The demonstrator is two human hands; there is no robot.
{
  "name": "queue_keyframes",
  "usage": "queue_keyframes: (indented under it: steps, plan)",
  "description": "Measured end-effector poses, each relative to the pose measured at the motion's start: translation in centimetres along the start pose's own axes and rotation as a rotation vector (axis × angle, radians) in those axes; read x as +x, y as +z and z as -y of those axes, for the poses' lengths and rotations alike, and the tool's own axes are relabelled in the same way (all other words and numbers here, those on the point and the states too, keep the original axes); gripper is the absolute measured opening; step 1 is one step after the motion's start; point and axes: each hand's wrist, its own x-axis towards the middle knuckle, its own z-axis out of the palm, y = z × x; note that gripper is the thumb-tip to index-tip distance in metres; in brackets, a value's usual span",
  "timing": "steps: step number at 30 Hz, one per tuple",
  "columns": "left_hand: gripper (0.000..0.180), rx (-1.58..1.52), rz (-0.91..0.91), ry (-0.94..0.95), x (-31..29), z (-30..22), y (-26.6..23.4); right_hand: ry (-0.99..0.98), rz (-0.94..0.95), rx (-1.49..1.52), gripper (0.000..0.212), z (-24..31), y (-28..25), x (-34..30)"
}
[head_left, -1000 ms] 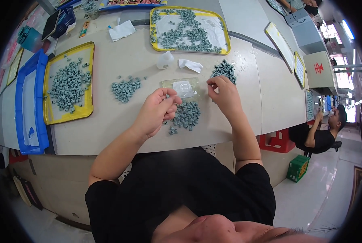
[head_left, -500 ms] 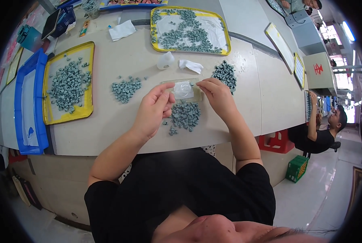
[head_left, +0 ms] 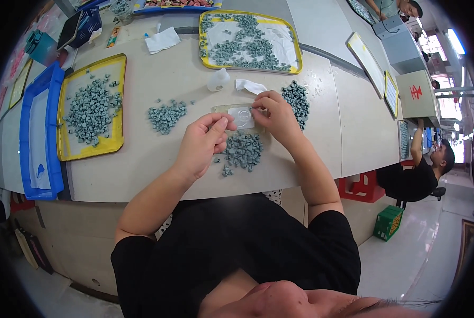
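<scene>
A clear flat rectangular block lies on the table, with a white square and a clear round piece on top. Thumb and fingertips of my left hand meet in a pinch at its left side; whatever they hold is too small to make out. At the block's right edge, my right hand has its fingers bent and pressed together, and anything between them is hidden. Just nearer than the block is a pile of small grey-green pieces, partly beside my left hand.
More such pieces form a pile at left and a darker pile at right. Yellow-rimmed trays stand at left and at the back. A translucent cup, folded tissue and blue tray are around. A co-worker sits at right.
My right hand has shifted slightly left and its fingers have curled further over the block's right edge. My left hand has barely moved. At right, the co-worker's arm has risen toward a box.
</scene>
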Motion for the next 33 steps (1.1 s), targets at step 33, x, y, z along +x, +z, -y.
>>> queue_keyframes:
  steps: [33]
  plan:
    - [0.018,0.096,0.018,0.014,0.7,1.1,-0.8,-0.557,-0.096,-0.327,0.028,0.1,-0.7,-2.1]
